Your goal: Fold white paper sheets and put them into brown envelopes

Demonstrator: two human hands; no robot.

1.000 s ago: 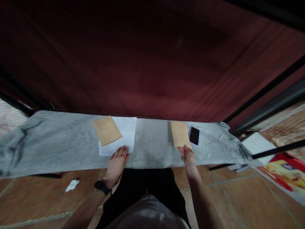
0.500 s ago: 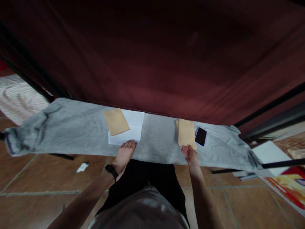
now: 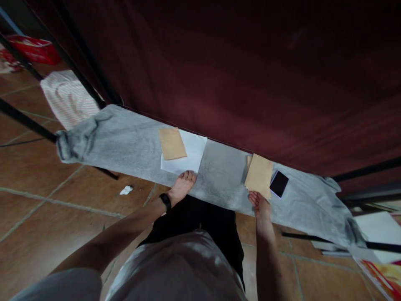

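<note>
My left hand [image 3: 184, 182] rests palm down at the near right corner of a white sheet of paper [image 3: 196, 150], fingers lying along its edge. A crease seems to cross the sheet. One brown paper envelope [image 3: 172, 144] lies tilted over the sheet's left part. My right hand [image 3: 260, 205] is at the near edge of a small stack of brown envelopes [image 3: 259, 173], its fingers loosely bent and touching or just beside the lowest edge; a firm grip does not show. Right of that stack lies a dark-screened phone [image 3: 279, 184].
Everything lies on a narrow bench covered with a grey cloth [image 3: 134, 146]. A dark red curtain [image 3: 219, 83] hangs behind it, with black bars [image 3: 28, 120] at the sides. Crumpled white tissue [image 3: 126, 190] lies on the tiled floor [image 3: 72, 213]. A striped cloth [image 3: 70, 98] is at left.
The camera view has turned, so the bench now slopes down to the right. Both hands keep nearly the same places at the paper and the envelope stack.
</note>
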